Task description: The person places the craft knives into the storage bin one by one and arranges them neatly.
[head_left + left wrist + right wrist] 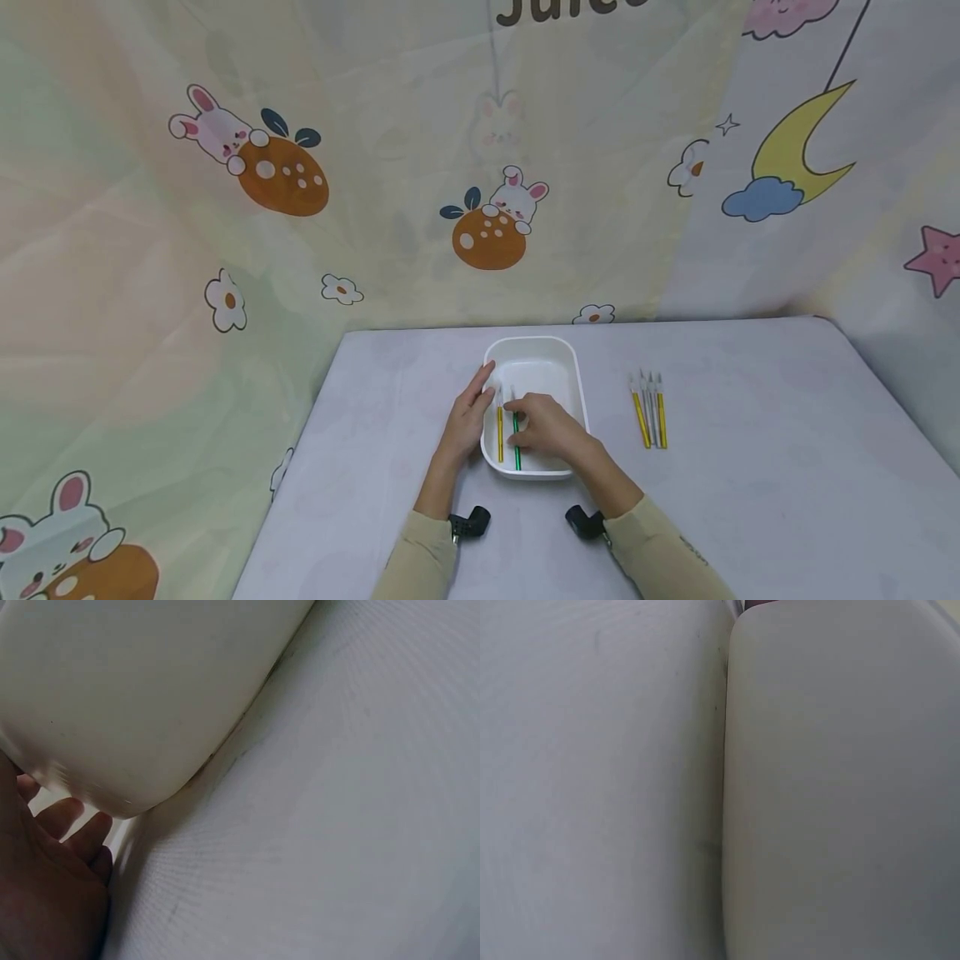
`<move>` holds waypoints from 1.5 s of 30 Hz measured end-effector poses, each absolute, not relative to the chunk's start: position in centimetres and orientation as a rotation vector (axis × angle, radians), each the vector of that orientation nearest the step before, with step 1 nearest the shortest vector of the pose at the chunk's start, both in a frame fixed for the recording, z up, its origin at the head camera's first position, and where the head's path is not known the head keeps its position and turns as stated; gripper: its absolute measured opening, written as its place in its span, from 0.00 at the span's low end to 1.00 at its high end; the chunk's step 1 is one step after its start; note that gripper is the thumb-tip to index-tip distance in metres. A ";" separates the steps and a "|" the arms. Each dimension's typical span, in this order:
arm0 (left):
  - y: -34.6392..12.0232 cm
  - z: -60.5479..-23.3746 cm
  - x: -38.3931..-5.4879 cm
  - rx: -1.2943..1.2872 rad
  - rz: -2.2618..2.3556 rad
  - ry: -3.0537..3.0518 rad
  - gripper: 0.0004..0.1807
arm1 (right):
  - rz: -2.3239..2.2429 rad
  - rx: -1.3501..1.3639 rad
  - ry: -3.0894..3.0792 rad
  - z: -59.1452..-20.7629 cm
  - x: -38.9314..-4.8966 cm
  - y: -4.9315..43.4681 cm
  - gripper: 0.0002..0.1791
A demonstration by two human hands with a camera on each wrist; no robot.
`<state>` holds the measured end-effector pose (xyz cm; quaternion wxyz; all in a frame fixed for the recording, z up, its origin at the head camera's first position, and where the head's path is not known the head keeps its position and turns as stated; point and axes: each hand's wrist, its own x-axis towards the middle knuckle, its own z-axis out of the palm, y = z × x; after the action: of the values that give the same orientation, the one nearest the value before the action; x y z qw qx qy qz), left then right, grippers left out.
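In the head view, a green craft knife [517, 457] with a slim handle lies lengthwise in the white tray [581, 400]. My right hand [551, 427] reaches over the tray's right side and pinches this knife between thumb and fingers, covering part of its handle. Just left of it, a yellow craft knife [500, 433] with a pale tip lies parallel. My left hand [467, 421] holds the tray's left side, thumb at the rim. Seen from the left wrist, its fingers [88, 836] bend against the tray's outer wall. The right wrist view shows mainly that wall [840, 787].
Right of the tray, several yellow and silver craft knives [651, 412] lie side by side on the white-covered table [765, 467]. A printed cloth [390, 167] hangs behind the table's back edge. Black wrist cameras [471, 522] sit close to the tray's front.
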<state>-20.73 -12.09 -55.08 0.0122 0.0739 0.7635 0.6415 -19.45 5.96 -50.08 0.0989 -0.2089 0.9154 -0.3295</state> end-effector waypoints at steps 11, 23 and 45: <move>-12.1 -55.1 -20.6 0.240 2.023 2.372 0.26 | -0.962 -0.556 2.684 -50.2 -19.6 5.8 0.31; -12.2 -55.1 -20.7 0.242 2.014 2.384 0.26 | -0.976 -0.559 2.671 -50.2 -19.6 5.9 0.30; -12.0 -55.5 -20.9 0.245 2.017 2.386 0.25 | -1.161 -0.522 2.751 -49.5 -19.4 6.4 0.28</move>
<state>-20.92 -12.05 -55.50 0.0040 0.0782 0.7614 0.6436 -19.36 6.39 -49.52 0.0550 -0.1718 0.9062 -0.3825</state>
